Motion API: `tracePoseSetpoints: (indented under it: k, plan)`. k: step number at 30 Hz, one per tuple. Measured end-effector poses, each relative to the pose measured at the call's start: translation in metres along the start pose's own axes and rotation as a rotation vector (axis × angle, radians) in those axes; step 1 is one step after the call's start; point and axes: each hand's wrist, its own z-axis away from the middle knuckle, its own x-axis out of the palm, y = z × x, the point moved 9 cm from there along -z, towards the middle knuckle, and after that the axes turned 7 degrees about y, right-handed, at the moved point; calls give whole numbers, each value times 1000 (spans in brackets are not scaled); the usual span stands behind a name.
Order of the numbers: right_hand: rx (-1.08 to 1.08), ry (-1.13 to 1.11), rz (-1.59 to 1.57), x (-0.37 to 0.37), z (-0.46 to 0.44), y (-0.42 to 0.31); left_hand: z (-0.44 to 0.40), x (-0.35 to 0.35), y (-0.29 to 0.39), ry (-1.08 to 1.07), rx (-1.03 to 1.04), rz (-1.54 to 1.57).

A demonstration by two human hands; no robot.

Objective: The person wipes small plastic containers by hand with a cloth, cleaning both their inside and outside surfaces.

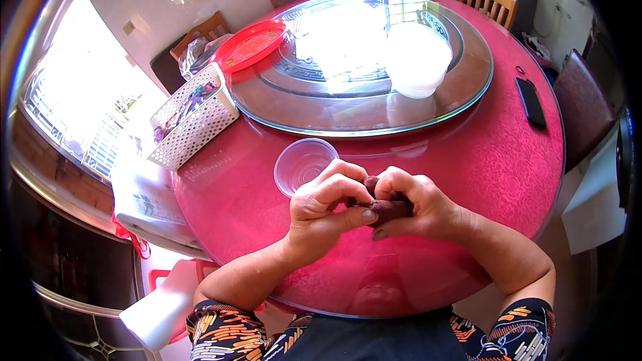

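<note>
In front of me, above the near part of the table, both my hands meet around a dark reddish-brown lump (392, 211). Its kind I cannot make out, and the fingers cover much of it. My left hand (326, 206) pinches the lump's left side with thumb and bent fingers. From the right, my right hand (422, 204) curls its fingers over the top, with the thumb underneath. Just behind my left hand stands a clear round plastic bowl (301, 164), partly hidden by the fingers.
A glass turntable (361, 120) covers the middle of the red table (468, 160). On it are stacked white bowls (418, 60) and a red tray (251, 47). A white perforated basket (197, 130) stands left; a black phone (530, 102) lies right. Wooden chairs (487, 0) surround the far side.
</note>
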Motion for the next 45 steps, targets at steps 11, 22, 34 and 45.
tracePoseSetpoints:
  k: [11, 22, 34, 45]
  plan:
    - [312, -1, -248, 3, 5, 9, -1, -3, -3, 47, -49, 100]
    - [223, 32, -209, 0, 2, 14, -18, -50, 12, 312, 229, -429]
    - [284, 101, -238, -7, 3, 18, -27, -163, -67, 503, -396, -1001]
    - [263, 175, -216, -16, 1, 16, -26, -156, -88, 315, -412, -901]
